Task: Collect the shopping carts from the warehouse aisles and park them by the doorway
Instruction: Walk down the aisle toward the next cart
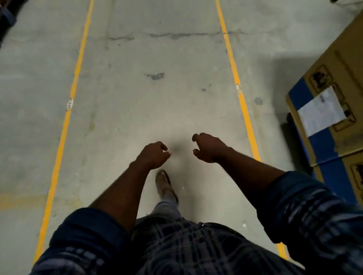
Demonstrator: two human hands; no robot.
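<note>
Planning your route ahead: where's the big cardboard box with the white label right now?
In the head view the cardboard box stands at the right edge, just outside the right yellow floor line, level with the right hand.

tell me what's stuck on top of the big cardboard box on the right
A white paper label is stuck on the cardboard box, overlapping its blue band, beside printed handling symbols. Its print is too blurred to read, and it covers whatever lies beneath.

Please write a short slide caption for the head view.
Both hands, left hand and right hand, empty above a concrete aisle between yellow lines.
</note>
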